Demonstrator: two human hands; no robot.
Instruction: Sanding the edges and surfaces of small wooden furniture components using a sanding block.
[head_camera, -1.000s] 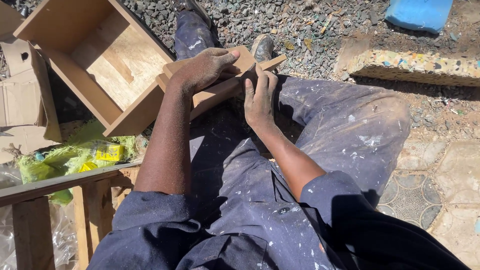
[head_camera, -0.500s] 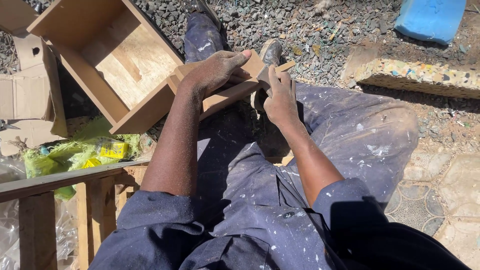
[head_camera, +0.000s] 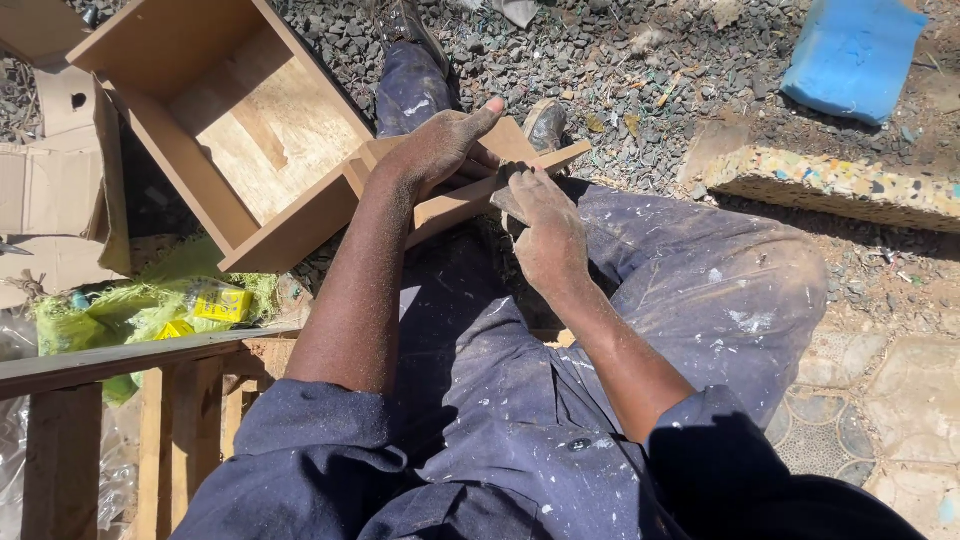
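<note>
Resting across the person's lap is a small wooden frame piece (head_camera: 455, 195), pale brown board with raw cut edges, its narrow strip running out to a pointed end just past the right hand. The left hand (head_camera: 435, 150) lies flat on top of it, fingers spread and thumb stretched forward, pressing it down rather than closing around it. The right hand (head_camera: 545, 230) sits just beside that, closed on a small flat scrap (head_camera: 508, 200) that looks like sanding paper or a thin block, held against the strip's edge; I cannot tell exactly which it is. Both hands are dusted with fine powder.

Left of the left hand's grip, touching the piece's near end, stands a larger open wooden box (head_camera: 215, 130) of the same brown board with a lighter plywood bottom. Further left lies flattened cardboard (head_camera: 50, 190), and below it a heap of yellow-green plastic wrapping (head_camera: 150, 310). Nearer than the grip, on the left, a rough timber bench frame (head_camera: 120, 360) shows. Beneath both hands are paint-spattered dark blue overalls (head_camera: 700, 290). Beyond the grip is grey gravel (head_camera: 640, 90), with a blue foam block (head_camera: 850, 55) well off to the right.
</note>
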